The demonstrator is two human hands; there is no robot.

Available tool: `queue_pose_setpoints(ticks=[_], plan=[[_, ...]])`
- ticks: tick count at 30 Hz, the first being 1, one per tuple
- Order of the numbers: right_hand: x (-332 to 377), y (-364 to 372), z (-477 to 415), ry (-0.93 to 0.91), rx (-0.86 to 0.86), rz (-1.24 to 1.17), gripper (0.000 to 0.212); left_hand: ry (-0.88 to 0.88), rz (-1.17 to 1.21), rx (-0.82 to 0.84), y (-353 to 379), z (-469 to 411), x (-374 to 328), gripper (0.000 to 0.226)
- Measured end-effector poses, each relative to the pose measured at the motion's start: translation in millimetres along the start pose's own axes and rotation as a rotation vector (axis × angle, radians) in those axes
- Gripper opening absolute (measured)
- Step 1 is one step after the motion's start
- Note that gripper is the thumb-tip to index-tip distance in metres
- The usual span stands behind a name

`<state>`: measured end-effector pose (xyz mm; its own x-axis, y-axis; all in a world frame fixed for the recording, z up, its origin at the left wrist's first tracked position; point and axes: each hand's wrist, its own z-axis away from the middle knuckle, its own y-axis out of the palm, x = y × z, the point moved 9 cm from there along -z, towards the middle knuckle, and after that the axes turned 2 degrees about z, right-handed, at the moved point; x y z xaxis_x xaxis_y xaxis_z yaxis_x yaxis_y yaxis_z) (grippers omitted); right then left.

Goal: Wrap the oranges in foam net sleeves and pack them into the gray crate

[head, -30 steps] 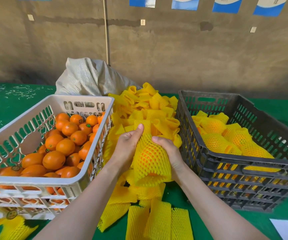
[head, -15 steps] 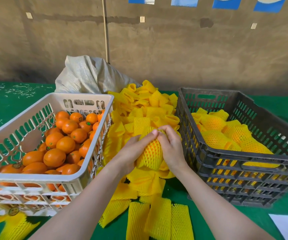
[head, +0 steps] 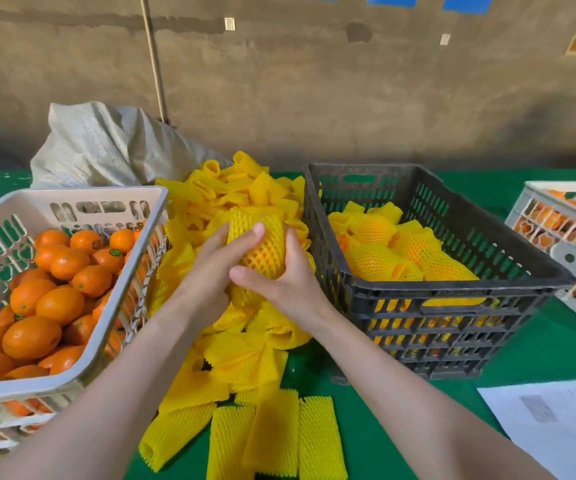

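My left hand (head: 210, 271) and right hand (head: 290, 287) both curl around the orange (head: 263, 255) in its foam net sleeve (head: 245, 224), over the loose sleeves (head: 245, 358) beside the gray crate (head: 459, 289); I judge the mesh wants drawing evenly past both ends before packing.

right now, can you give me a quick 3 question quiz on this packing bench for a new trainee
1. True or false: the left hand and the right hand both hold the sleeved orange over the pile of loose sleeves.
2. What colour are the sleeves on the wrapped oranges in the gray crate?
3. The bare oranges lie in: A) the gray crate B) the white crate on the left C) neither crate.

Key: 1 true; 2 yellow; 3 B.
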<state>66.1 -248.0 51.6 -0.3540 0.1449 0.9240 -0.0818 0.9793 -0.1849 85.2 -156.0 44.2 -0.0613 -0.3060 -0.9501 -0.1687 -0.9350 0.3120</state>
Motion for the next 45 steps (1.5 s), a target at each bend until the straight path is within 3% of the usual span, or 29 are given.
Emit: queue_pose_setpoints(ticks=[5,7,11,14,17,20,23,28,32,35,37,40,43,45], plan=[[3,-64,-16,-0.022,-0.216,0.085,0.062,-0.043,0.147,0.165,64,-17,1,0.062],[1,-95,-22,-0.034,-0.308,0.099,0.062,-0.024,0.104,0.107,80,-32,9,0.065],[-11,-163,-38,0.029,-0.472,0.253,0.077,0.095,-0.38,-0.148,95,-61,25,0.041],[-28,-210,-49,0.156,-0.53,0.453,0.069,0.319,-0.904,-0.012,138,-74,30,0.029],[-51,-238,-68,0.31,-0.408,0.696,0.071,0.403,-1.266,0.198,175,-75,54,0.023],[-83,-248,-82,0.483,-0.191,0.961,0.077,0.4,-1.433,0.217,178,-77,66,0.02],[-113,-254,-85,0.591,0.006,1.224,0.073,0.408,-1.402,0.204,174,-78,67,0.02],[-147,-259,-84,0.713,0.177,1.349,0.075,0.429,-1.358,0.207,173,-77,66,0.019],[-154,-260,-83,0.72,0.117,1.123,0.084,0.453,-1.172,0.209,168,-71,58,0.022],[-120,-257,-91,0.511,-0.093,1.085,0.076,0.4,-0.909,0.187,153,-67,43,0.021],[-74,-237,-95,0.207,-0.249,1.105,0.058,0.347,-0.729,0.132,135,-65,31,0.018],[-6,-185,-77,-0.196,-0.381,0.917,0.032,0.271,-0.556,0.038,101,-60,16,0.015],[35,-113,-41,-0.469,-0.368,0.714,0.02,0.2,-0.483,-0.092,59,-54,6,0.015],[35,-66,-23,-0.507,-0.27,0.616,0.019,0.173,-0.496,-0.181,29,-48,1,0.015]])
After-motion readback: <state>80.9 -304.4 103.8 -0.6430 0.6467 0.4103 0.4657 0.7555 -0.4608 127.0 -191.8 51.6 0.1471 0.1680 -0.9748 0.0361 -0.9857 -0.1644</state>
